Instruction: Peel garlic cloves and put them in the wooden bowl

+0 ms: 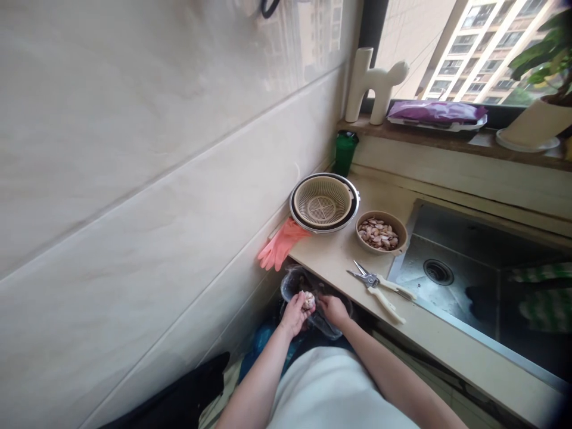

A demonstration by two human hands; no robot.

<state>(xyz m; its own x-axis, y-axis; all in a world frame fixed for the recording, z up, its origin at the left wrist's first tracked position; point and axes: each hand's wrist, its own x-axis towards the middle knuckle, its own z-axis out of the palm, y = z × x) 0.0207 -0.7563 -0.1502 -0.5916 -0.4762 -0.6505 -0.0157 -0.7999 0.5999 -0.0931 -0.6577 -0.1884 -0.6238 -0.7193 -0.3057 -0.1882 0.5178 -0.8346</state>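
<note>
My left hand holds a small pale garlic bulb low in front of me, below the counter's edge. My right hand touches the same bulb from the right, fingers pinching at it. Both hands hover over a clear plastic bag that hangs open under them. On the counter just beyond, a tan bowl holds several peeled garlic cloves. White-handled kitchen scissors lie to the right of my hands.
A beige colander in a dark-rimmed basin stands by the tiled wall, pink rubber gloves beside it, a green cup behind. A steel sink lies to the right. The window sill carries a white figurine, a purple packet and a potted plant.
</note>
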